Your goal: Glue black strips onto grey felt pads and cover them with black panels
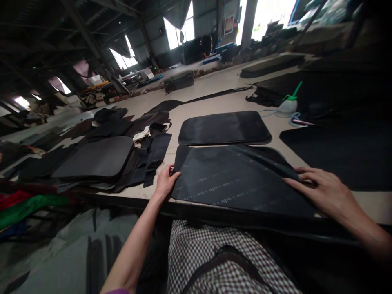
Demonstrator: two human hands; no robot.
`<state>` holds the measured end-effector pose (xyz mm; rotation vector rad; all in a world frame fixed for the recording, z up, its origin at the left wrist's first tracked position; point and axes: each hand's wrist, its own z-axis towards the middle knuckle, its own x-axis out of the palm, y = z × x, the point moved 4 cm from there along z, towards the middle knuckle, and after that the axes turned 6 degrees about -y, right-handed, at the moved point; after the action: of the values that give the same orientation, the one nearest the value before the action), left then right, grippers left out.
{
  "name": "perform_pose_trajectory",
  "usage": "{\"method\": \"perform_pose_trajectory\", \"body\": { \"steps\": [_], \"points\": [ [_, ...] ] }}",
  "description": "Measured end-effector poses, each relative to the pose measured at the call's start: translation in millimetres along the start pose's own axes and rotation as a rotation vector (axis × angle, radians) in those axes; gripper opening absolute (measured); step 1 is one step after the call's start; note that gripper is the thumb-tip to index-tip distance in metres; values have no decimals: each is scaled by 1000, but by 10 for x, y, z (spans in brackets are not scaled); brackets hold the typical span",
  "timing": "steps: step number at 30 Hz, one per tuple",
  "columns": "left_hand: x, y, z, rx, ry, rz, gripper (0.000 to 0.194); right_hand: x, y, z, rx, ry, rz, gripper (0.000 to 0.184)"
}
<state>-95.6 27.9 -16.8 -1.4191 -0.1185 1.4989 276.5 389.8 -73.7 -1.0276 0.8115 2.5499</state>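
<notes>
A large black rounded sheet (232, 179) with faint dotted printing lies at the near edge of the long pale table (214, 104). My left hand (165, 181) pinches its left edge, thumb on top. On the sheet's right side my right hand (321, 190) rests with fingers stretched out flat, pressing a folded-over strip. A second black rounded sheet (223, 127) lies flat just beyond the first.
A stack of black sheets and scraps (98, 161) sits to the left, with a phone (158, 127) and a crumpled white cloth (141, 134). A white bottle with a green nozzle (288, 104) stands at the right. Dark material (343, 151) covers the right side.
</notes>
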Motion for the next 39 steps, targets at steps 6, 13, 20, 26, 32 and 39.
{"method": "perform_pose_trajectory", "body": {
  "steps": [6, 13, 20, 26, 32, 39],
  "points": [
    [13, 14, 16, -16, 6, -8, 35, 7, -32, 6, -10, 29, 1, 57],
    [20, 13, 29, -22, 11, -10, 32, 50, -110, 3, -11, 47, 8, 56],
    [25, 21, 57, -30, 24, 20, 29, 47, -111, -12, 1, 39, 4, 55],
    [27, 36, 92, -47, 29, 69, 26, 26, -73, 10, 45, 55, 31, 61],
    [24, 37, 100, -40, 34, 84, 23, 24, -67, 8, 29, 58, 37, 57],
    [53, 65, 64, -12, 34, 93, 28, 72, -158, -14, 5, 34, 9, 55]
  ]
}}
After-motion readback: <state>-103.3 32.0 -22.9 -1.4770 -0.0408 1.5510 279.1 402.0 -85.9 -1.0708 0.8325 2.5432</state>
